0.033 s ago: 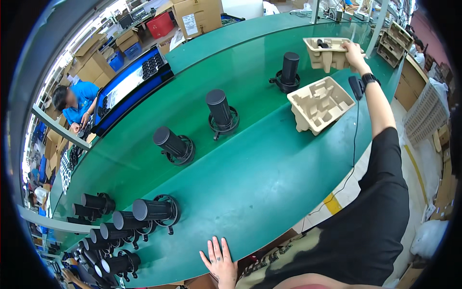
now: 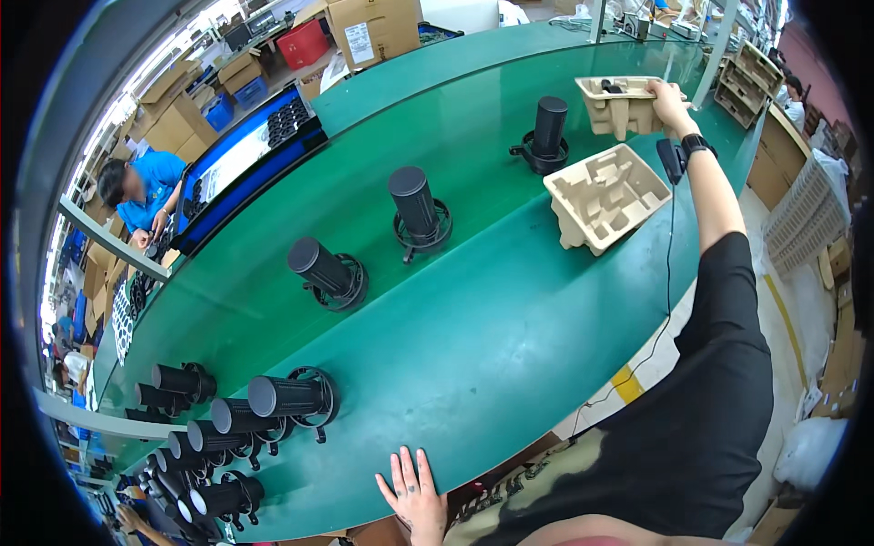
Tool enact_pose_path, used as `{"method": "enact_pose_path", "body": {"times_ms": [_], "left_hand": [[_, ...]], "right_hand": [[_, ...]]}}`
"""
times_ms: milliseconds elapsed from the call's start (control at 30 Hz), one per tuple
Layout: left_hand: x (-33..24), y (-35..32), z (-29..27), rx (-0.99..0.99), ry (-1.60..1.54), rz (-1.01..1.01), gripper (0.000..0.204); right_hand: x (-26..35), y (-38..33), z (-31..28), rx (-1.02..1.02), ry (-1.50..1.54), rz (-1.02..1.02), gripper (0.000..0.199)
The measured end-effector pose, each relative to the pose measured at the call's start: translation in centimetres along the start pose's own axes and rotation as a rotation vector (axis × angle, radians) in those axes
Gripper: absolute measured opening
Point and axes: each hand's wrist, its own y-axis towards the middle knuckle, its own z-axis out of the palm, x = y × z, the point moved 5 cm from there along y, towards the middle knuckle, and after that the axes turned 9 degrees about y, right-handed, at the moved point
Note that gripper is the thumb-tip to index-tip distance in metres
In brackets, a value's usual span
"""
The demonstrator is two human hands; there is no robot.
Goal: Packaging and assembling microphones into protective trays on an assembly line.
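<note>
My right hand (image 2: 669, 106) grips the near right rim of a tan moulded pulp tray (image 2: 614, 107) at the far right of the green bench. A small black part (image 2: 611, 86) lies in that tray. Just nearer to me sits a second pulp tray (image 2: 583, 206), its moulded hollows facing up. My left hand (image 2: 415, 503) rests flat on the bench's front edge with fingers spread and nothing in it. The closest things to it are black cylindrical devices with ring-shaped bases (image 2: 291, 397), grouped at the left.
Three more black cylinders stand apart along the green belt: one far (image 2: 548, 132), one in the middle (image 2: 415, 207), one farther left (image 2: 326, 271). A black cable (image 2: 671, 264) hangs from my right wrist. Across the belt, a co-worker in blue (image 2: 150, 187) sits beside a blue-lined bin (image 2: 246, 173).
The tray in my right hand has dropped very slightly. My left hand has stayed flat in place, and the cylinders look almost unchanged.
</note>
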Motion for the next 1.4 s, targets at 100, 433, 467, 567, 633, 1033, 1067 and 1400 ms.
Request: {"method": "enact_pose_path", "body": {"times_ms": [100,433,467,567,633,1033,1067,1400], "left_hand": [[0.2,0.3,-0.2,0.056,0.046,0.013,0.058],[0.7,0.2,0.2,0.036,0.100,0.031,0.053],[0.6,0.2,0.4,0.028,0.092,0.034,0.053],[0.5,-0.1,-0.1,0.042,0.115,-0.006,0.053],[0.5,0.0,-0.4,0.039,0.102,-0.012,0.054],[0.3,0.7,-0.8,0.054,0.074,0.027,0.068],[0.4,0.7,-1.2,0.052,0.086,0.001,0.068],[2.1,3.1,-7.0,-0.195,-1.463,-0.055,0.121]], "right_hand": [[2.1,-0.1,1.9,0.057,-0.100,0.086,0.035],[-2.4,1.0,8.2,0.147,-0.273,0.141,0.053],[-2.6,2.3,8.7,0.355,-0.141,0.071,0.059],[3.9,0.3,10.1,0.591,-0.090,0.021,0.066],[8.8,-2.9,6.3,0.596,-0.348,0.125,0.068],[22.7,-1.7,6.1,0.482,0.271,-0.347,0.053],[24.4,-2.1,5.5,0.426,0.215,-0.393,0.049],[46.1,-25.9,-22.2,0.083,0.790,-1.121,0.034]]}}
